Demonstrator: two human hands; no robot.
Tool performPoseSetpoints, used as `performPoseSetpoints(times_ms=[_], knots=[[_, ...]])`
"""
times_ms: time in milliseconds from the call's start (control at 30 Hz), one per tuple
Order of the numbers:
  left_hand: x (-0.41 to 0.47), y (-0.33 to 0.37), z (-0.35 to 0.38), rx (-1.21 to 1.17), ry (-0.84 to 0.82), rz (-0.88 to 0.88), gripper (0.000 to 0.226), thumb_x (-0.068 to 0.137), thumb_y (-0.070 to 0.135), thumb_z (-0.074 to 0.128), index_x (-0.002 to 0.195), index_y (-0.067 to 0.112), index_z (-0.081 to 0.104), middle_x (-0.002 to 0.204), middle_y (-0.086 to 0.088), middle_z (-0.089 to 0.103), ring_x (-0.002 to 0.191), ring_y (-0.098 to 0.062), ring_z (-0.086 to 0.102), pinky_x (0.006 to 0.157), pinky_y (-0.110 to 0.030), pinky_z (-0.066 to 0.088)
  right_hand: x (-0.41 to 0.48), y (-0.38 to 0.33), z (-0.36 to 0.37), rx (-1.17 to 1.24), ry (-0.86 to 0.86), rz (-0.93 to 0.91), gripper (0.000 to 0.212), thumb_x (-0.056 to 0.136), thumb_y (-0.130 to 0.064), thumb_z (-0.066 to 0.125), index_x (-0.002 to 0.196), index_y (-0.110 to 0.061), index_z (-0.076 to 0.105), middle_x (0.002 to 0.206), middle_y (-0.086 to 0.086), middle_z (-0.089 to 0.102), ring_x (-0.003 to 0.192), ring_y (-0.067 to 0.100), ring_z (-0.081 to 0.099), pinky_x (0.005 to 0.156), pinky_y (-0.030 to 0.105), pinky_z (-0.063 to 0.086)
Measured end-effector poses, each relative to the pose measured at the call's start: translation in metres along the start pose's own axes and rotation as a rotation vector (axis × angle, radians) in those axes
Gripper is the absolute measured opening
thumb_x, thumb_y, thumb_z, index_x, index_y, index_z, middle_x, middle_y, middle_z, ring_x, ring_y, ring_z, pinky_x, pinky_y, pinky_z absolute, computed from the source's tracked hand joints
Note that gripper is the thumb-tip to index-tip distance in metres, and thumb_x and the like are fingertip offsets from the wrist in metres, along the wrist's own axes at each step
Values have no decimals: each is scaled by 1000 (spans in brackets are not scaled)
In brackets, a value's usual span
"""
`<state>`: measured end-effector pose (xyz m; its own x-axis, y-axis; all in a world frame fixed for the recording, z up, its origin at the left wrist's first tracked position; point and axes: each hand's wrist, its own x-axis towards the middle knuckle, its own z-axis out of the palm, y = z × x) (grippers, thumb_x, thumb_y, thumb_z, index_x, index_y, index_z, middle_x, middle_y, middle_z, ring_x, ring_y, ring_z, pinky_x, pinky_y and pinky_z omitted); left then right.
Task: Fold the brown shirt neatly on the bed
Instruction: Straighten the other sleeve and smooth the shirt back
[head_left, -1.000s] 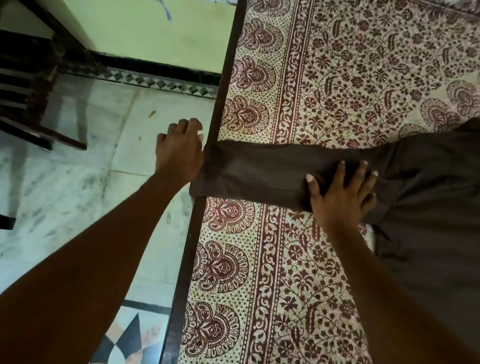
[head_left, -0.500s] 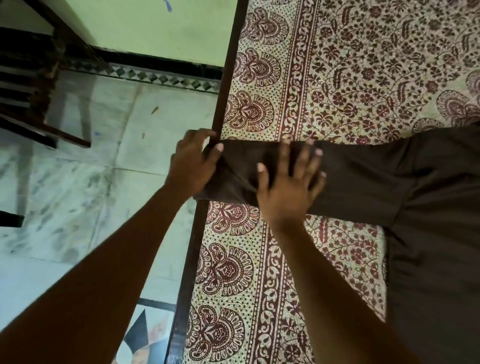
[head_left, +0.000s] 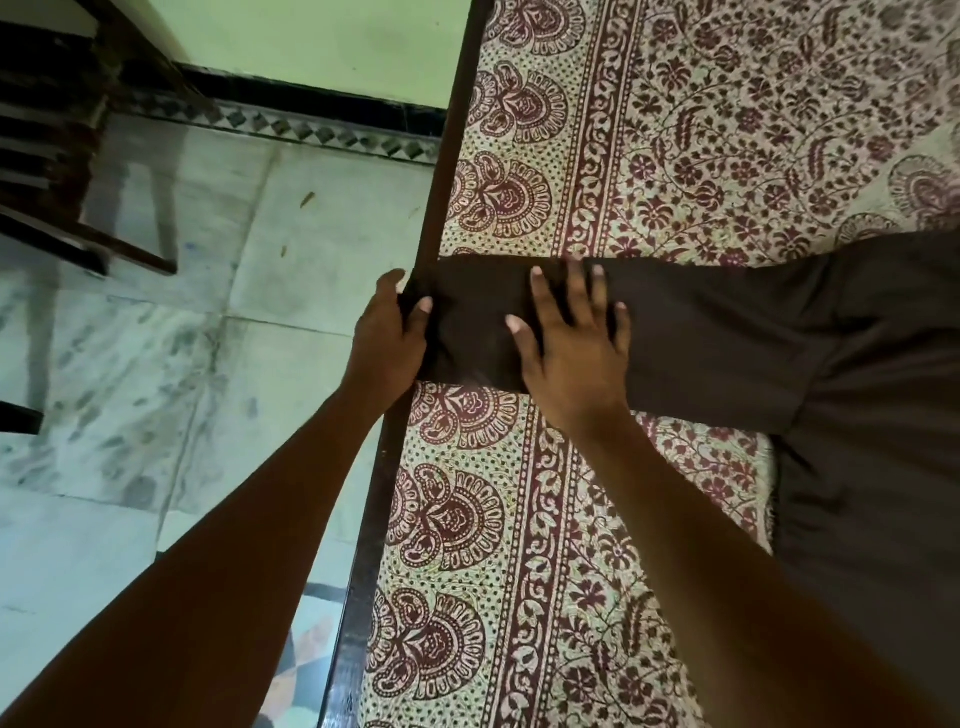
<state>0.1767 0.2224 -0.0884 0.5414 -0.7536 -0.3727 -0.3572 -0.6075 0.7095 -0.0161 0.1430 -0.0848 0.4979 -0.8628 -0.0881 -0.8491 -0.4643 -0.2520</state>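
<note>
Dark wooden chair (head_left: 57, 176) sits on a pale marble-looking floor (head_left: 145, 395), pretty smudgy. Right behind the chair is a light green wall (head_left: 322, 47) with black skirting (head_left: 322, 101) and a diamond-pattern tile strip (head_left: 311, 130). Well away from the chair, there's a colourful geometric floor inlay (head_left: 304, 654).

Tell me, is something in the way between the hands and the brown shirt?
Nothing visible. The left hand grips the sleeve end of the brown shirt, and the right hand presses flat on that sleeve.
</note>
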Motion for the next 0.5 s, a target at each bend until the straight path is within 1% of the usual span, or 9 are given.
performPoseSetpoints(times_ms=[67,133,200,267,333,367,400,433,500], knots=[[-5,-4,4,-66,-85,-190,58,107,54,33,152,18,39,149,-13,55,135,-36,53,113,-48,41,0,20,-3,-89,-48,38,62,101,-70,23,160,-49,18,173,1,9,160,31,5,121,65,11],[-13,-8,7,-159,-147,-301,77,100,73,23,147,17,49,146,-13,57,134,-38,54,116,-51,40,7,31,-8,-104,-72,35,65,98,-77,21,158,-55,12,174,0,5,160,29,2,121,66,9],[-18,-10,9,-300,-163,-452,83,100,73,19,149,14,50,149,-15,55,137,-37,52,120,-52,37,16,36,-11,-69,-88,86,68,95,-80,17,158,-55,9,174,1,0,160,29,-2,122,67,7],[-21,-9,10,-249,-93,-507,77,105,65,18,150,11,49,152,-19,51,138,-38,50,120,-49,36,20,36,-14,-11,-92,127,72,95,-80,16,160,-51,8,174,4,-4,159,33,-6,122,68,5],[-28,-2,9,25,153,-389,60,109,52,27,147,10,48,152,-18,50,139,-38,48,115,-52,36,15,31,-14,16,-64,64,72,98,-75,19,162,-43,9,173,7,-5,159,35,-8,122,66,3],[-32,4,9,113,306,-246,51,110,44,33,146,11,48,152,-15,50,138,-37,47,113,-52,38,9,27,-12,-7,-51,-12,70,101,-70,21,163,-39,10,173,8,-3,159,35,-5,122,64,5],[-36,12,10,145,396,-59,46,109,38,36,145,11,49,151,-13,50,137,-35,48,110,-51,41,1,24,-10,-43,-53,-98,68,103,-65,22,164,-35,12,174,7,1,160,33,-1,123,64,10],[-37,17,12,162,384,128,45,108,35,38,145,11,48,151,-12,50,137,-33,48,108,-50,43,-5,25,-7,-77,-66,-173,67,105,-60,22,164,-31,14,174,7,4,160,31,4,124,63,15],[-34,21,23,311,185,366,52,107,42,36,153,18,41,161,-9,39,145,-31,41,112,-50,40,-11,38,-3,-103,-82,-213,67,105,-55,20,164,-23,17,173,5,9,160,26,10,124,60,20]])
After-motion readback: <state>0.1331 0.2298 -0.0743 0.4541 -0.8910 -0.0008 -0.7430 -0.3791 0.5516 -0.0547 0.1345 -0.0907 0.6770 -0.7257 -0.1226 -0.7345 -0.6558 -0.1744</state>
